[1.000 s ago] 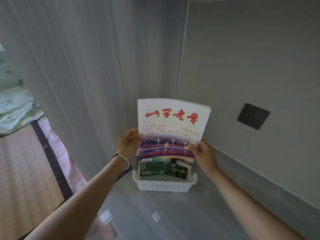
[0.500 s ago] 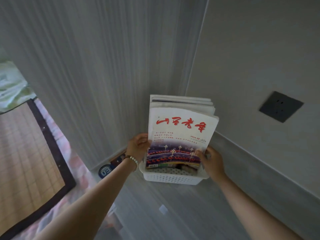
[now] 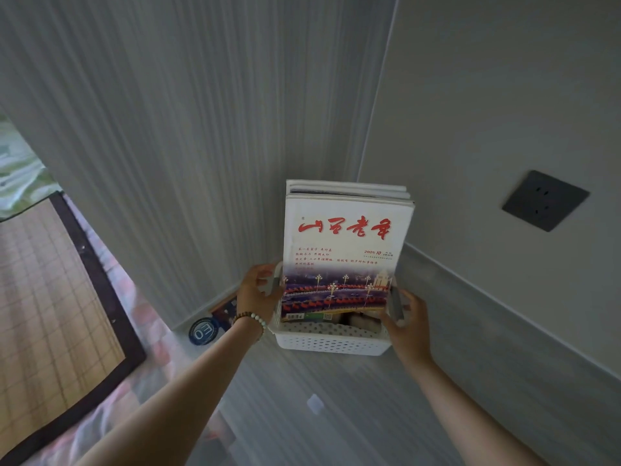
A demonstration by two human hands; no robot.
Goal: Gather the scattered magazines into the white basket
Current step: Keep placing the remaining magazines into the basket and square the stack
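The white basket (image 3: 331, 341) is clamped in the grip of left hand (image 3: 257, 294) and right hand (image 3: 408, 322); upright magazines (image 3: 346, 243) could be toppled by jolting.

Glossy paper magazine (image 3: 346, 250) stands in a perforated white plastic basket (image 3: 331, 343).

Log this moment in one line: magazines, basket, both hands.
magazines: upright in white basket | left hand: grips basket's left handle | right hand: grips basket's right handle
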